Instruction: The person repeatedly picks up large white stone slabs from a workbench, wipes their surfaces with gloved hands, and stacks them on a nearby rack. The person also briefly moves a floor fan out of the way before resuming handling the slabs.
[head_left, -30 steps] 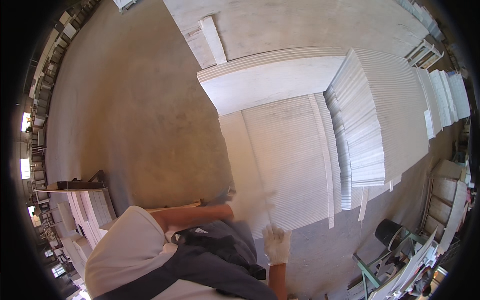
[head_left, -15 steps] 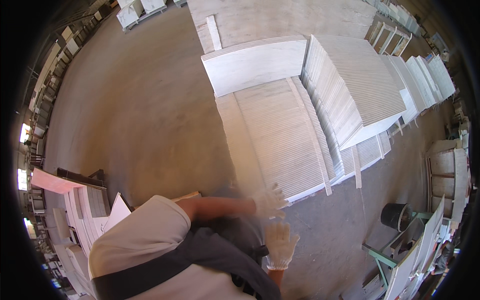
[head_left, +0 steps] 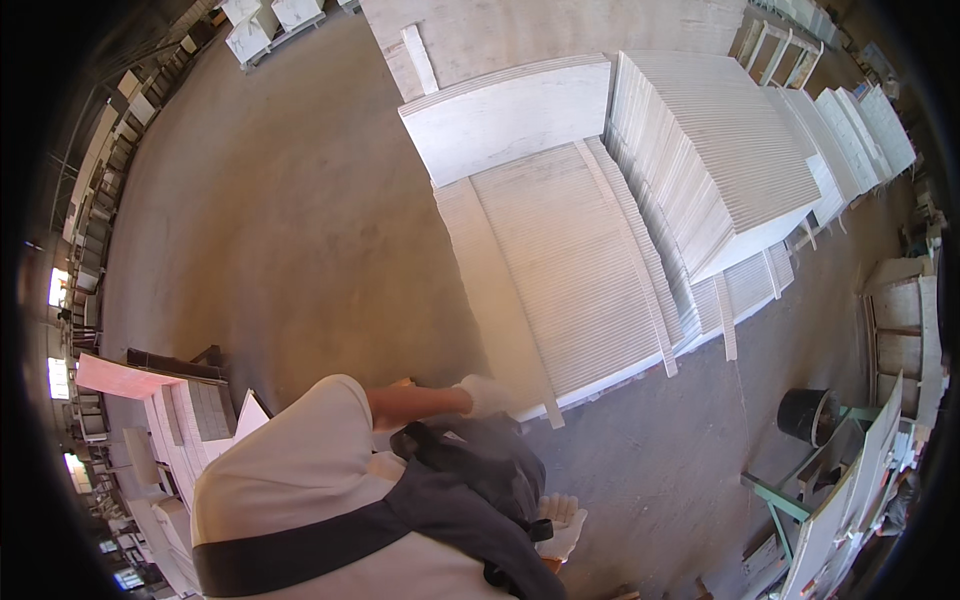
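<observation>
My left hand [head_left: 486, 396], in a white knit glove, is low beside the near left corner of a stack of pale stone slabs [head_left: 570, 270]. Its fingers are partly lost against the dark apron [head_left: 480, 460], so whether it is open or closed cannot be made out. To the right of the apron, my right hand [head_left: 562, 530] wears a matching glove. Its loosely bent fingers hold nothing. Thin wooden strips [head_left: 625, 240] lie across the stack's ridged top. A white slab face [head_left: 515, 130] stands up at the stack's far end.
A taller block of slabs [head_left: 730, 140] stands right of the stack, with more panels [head_left: 845, 140] beyond. At the lower right, a black bucket [head_left: 808, 416] is beside a green metal frame [head_left: 775, 497]. Stacked pieces [head_left: 180, 410] stand at my left. Concrete floor [head_left: 270, 220] stretches left.
Both hands have drawn back toward my body; the left moved left and the right moved down. The fingers are less spread. The view has shifted slightly.
</observation>
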`<state>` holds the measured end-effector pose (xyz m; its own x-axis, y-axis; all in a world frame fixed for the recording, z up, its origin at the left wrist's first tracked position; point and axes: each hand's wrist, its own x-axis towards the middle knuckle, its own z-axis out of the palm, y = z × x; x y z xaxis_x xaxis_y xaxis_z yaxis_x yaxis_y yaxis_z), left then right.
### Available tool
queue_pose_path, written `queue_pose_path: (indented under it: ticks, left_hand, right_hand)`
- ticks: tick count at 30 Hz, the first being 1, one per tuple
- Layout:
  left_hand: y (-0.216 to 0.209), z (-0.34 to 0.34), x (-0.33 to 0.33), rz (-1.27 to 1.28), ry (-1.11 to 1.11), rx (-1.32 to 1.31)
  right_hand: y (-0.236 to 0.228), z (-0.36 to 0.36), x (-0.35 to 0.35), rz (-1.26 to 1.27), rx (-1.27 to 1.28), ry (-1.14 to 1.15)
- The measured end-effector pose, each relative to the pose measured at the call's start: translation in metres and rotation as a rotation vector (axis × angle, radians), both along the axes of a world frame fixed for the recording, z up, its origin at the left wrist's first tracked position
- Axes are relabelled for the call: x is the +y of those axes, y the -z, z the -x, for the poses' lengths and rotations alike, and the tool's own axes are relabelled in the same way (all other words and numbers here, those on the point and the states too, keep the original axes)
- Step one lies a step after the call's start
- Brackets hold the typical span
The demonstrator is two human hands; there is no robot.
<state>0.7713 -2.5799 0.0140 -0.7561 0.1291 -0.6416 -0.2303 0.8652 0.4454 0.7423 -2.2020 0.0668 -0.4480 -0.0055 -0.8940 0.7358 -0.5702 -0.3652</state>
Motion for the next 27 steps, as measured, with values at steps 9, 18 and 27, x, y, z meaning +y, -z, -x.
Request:
queue_pose_path:
  ticks: [9, 18, 27]
  left_hand:
    - [0.001, 0.033, 0.023, -0.122, -0.138, -0.034]
    - [-0.042, 0.040, 0.145, 0.035, -0.486, 0.035]
    - [-0.043, 0.151, 0.342, -0.156, 0.133, 0.096]
  right_hand:
    - [0.020, 0.015, 0.062, -0.059, -0.017, -0.071]
    - [0.083, 0.098, 0.227, -0.087, 0.150, -0.398]
    - [0.094, 0.105, 0.403, -0.293, 0.076, -0.102]
